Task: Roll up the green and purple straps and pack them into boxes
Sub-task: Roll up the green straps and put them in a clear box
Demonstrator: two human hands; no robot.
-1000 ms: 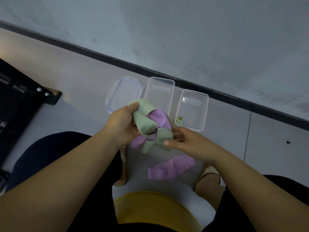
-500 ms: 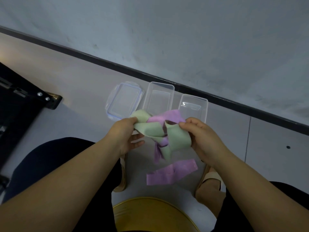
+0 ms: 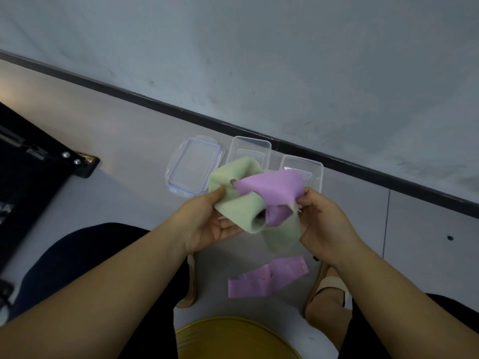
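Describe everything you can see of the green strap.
The green strap is a wide, pale green band of soft, fuzzy-looking cloth, unrolled and tangled with the purple strap. It is held in the air above the floor, before the clear boxes. The left hand pinches its upper left fold; its lower part rests against the right hand, which pinches the purple strap.

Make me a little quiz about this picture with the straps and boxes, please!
1. True or false: the loose purple fabric strap on the grey floor is rolled up tight.
2. What lies beside the two clear plastic boxes? A: a clear flat lid with a blue seal. B: scissors. C: a cup.
3. Which hand grips the soft green fabric strap, and which pinches the second purple strap?

Key: 1 false. 2 A. 3 the left hand grips green; the right hand pinches purple.
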